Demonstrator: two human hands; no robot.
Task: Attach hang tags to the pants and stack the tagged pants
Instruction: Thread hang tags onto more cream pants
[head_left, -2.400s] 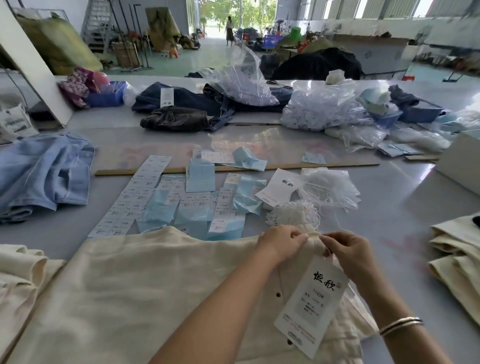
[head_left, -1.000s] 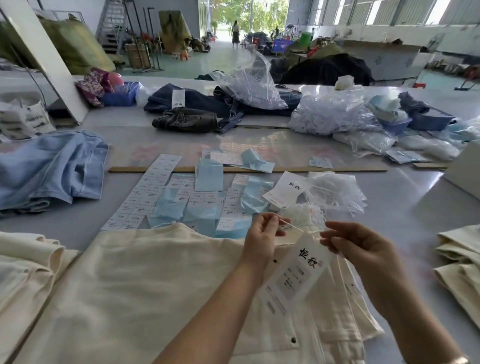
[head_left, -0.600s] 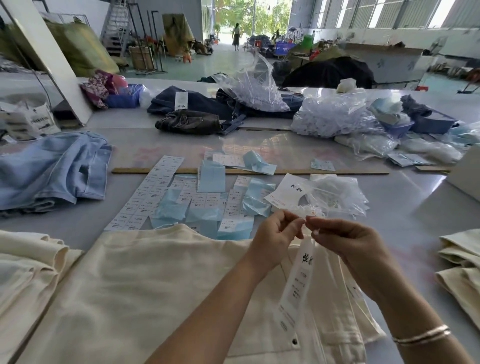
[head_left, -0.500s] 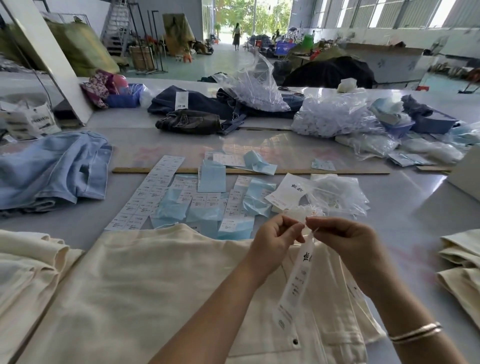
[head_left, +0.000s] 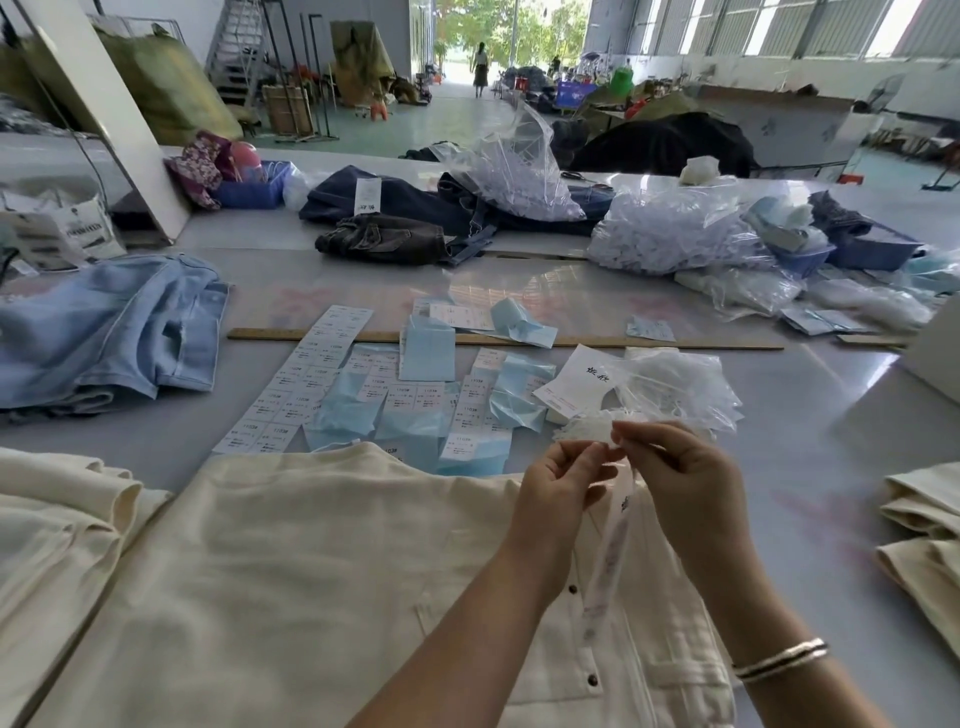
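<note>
A: What covers the grey table (head_left: 810, 467)?
B: Cream pants (head_left: 291, 571) spread from six to nine o'clock.
A: And the hang tag (head_left: 615, 545)?
B: It dangles edge-on at five o'clock, above the pants' buttoned front.
A: The hands?
B: The left hand (head_left: 558, 491) and right hand (head_left: 680, 480) both pinch its top, fingertips nearly touching.

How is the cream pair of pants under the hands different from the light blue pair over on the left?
The cream pants lie spread flat at the near edge, beneath both hands; the light blue pants lie loosely folded and rumpled farther back, untouched. A white hang tag dangles above the cream pair; none shows on the blue. Both rest on the grey table.
</note>
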